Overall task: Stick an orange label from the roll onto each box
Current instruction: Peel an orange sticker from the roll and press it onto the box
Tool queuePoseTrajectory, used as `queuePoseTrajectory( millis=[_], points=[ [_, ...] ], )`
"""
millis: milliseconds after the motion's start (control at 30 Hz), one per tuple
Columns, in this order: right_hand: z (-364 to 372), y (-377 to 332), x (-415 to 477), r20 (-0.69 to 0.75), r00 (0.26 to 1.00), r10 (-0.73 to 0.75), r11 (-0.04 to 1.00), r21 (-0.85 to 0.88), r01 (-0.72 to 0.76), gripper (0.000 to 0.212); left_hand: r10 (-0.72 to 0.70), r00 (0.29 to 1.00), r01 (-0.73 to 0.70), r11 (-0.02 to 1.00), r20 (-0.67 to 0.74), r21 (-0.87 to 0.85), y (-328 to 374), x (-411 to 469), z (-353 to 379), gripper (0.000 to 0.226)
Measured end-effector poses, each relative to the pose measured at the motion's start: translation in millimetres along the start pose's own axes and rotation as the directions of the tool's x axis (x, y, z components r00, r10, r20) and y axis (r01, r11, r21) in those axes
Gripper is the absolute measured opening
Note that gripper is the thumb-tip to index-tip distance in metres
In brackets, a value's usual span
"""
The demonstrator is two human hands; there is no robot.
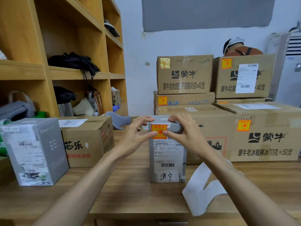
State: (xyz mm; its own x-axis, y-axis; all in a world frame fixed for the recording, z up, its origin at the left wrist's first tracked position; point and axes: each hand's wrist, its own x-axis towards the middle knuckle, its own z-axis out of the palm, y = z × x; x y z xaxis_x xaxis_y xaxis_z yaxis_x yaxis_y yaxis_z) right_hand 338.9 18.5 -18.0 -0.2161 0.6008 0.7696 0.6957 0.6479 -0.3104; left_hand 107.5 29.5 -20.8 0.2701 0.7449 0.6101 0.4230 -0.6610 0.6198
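A grey box (167, 154) stands upright at the centre of the wooden table (130, 196), near the person. An orange label (159, 131) sits on its near face, just below the top edge and above a white shipping slip. The left hand (138, 134) and right hand (184, 134) both grip the top of this box: the fingers are curled over its top face and the thumbs meet on the label, pressing it flat. A white paper strip (202, 190), possibly label backing, lies curled on the table just right of the box, partly under the right forearm. A second grey box (35, 152) stands at the left. A large cardboard box (263, 144) at the right bears an orange sticker (243, 125).
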Motion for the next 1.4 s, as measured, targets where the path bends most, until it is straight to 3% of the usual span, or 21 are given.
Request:
queuePoseTrajectory(
  millis=[167, 500, 833, 933, 1033, 1133, 1267, 1400],
  points=[
    [-0.4, 0.2, -2.2, 0.012, 0.998, -0.058, 0.985, -0.164, 0.059, 0.054, 0.051, 0.999, -0.050, 0.995, -0.010, 0.087, -1.6, -3.4, 6.1, 0.057],
    [1.3, 2.4, -4.5, 0.024, 0.993, -0.117, 0.958, -0.262, 0.119, 0.060, 0.094, 0.995, -0.096, 0.987, 0.023, 0.130, -4.7, -3.0, 3.9, 0.059],
    [-5.4, 0.9, -2.4, 0.050, 0.996, -0.070, 0.986, -0.150, 0.077, 0.043, 0.033, 0.999, -0.034, 0.998, 0.023, 0.057, -0.1, -0.3, 1.0, 0.040],
    [-8.0, -2.6, -2.0, 0.076, 0.997, -0.014, 0.996, -0.081, 0.020, 0.046, 0.022, 0.999, -0.025, 0.996, 0.033, 0.086, 5.3, -2.6, -0.3, 0.047],
    [-18.4, -3.0, -9.8, 0.072, 0.992, 0.105, 0.986, 0.124, -0.113, 0.064, -0.032, 0.997, 0.026, 0.995, 0.070, 0.097, 5.2, -12.6, 1.1, 0.076],
    [-28.5, 2.3, -31.7, -0.012, 0.974, 0.226, 0.934, 0.286, -0.213, 0.080, -0.148, 0.986, 0.148, 0.989, 0.074, -0.001, -5.6, -28.6, 8.3, 0.100],
    [-24.5, 21.0, -67.8, 0.068, 0.909, 0.411, 0.880, 0.232, -0.415, 0.083, -0.253, 0.960, 0.260, 0.965, 0.117, -0.046, -23.5, -50.8, 24.4, 0.109],
    [-11.1, 29.2, -83.3, 0.172, 0.872, 0.458, 0.854, 0.187, -0.486, 0.080, -0.272, 0.957, 0.281, 0.956, 0.105, -0.086, -25.6, -56.2, 42.7, 0.102]
  ],
)
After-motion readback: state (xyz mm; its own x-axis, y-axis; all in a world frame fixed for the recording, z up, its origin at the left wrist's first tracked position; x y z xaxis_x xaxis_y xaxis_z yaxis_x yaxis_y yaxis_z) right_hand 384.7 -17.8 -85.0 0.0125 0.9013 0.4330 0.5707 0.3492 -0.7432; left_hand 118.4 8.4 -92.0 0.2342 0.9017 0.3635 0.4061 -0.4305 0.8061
